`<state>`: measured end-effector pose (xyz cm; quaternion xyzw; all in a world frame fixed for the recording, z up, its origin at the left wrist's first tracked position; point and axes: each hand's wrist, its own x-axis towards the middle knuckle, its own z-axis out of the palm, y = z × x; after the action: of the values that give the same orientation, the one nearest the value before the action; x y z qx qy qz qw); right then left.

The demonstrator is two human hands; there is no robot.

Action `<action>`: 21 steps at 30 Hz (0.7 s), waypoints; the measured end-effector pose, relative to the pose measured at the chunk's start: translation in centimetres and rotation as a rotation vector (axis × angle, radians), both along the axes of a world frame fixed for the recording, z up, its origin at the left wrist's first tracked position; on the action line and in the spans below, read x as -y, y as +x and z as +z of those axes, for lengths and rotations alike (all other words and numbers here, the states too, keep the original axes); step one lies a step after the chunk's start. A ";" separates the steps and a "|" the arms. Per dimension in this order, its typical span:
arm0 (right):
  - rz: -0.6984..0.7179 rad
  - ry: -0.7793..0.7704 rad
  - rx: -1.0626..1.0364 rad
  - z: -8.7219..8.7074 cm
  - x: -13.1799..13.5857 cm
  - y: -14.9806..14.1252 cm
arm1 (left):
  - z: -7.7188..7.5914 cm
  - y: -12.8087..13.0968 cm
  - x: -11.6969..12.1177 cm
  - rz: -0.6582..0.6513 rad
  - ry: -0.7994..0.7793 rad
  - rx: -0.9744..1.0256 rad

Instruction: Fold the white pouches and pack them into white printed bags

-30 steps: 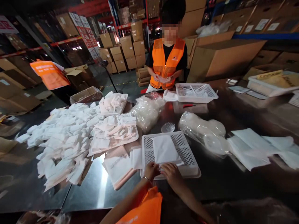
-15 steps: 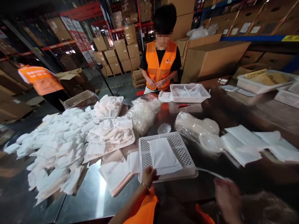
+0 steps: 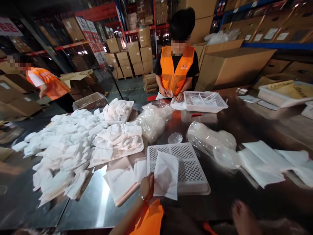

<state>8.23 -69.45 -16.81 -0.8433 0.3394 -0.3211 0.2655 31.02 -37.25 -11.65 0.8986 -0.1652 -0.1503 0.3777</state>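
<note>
My left hand (image 3: 147,186) is closed on the edge of a white flat packet (image 3: 166,175) and holds it up over the near rim of a white perforated tray (image 3: 190,169). My right hand (image 3: 243,217) is low at the bottom right, off the table edge; it is blurred and its fingers do not show. To the left of the tray lies a pinkish printed bag (image 3: 122,179), and beyond it a big heap of white folded packets (image 3: 66,150).
Clear plastic bags of lids (image 3: 212,140) and white sheets (image 3: 266,160) lie to the right. A small clear lid (image 3: 175,138) sits behind the tray. A co-worker in an orange vest (image 3: 176,70) stands opposite by another white tray (image 3: 204,101). Another person (image 3: 46,85) is far left. Cartons surround.
My left hand has lifted the white packet off the tray floor toward me. My right hand has left the tray and dropped to the lower right, off the table.
</note>
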 end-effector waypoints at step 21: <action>1.179 -0.945 0.122 -2.4 -4.9 16.4 | -2.1 3.4 -1.5 -0.624 0.295 0.889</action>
<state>24.68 -64.51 -19.17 -0.8899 -0.3566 -0.2835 0.0217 34.41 -35.76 -13.79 0.8274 -0.5436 0.1167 0.0796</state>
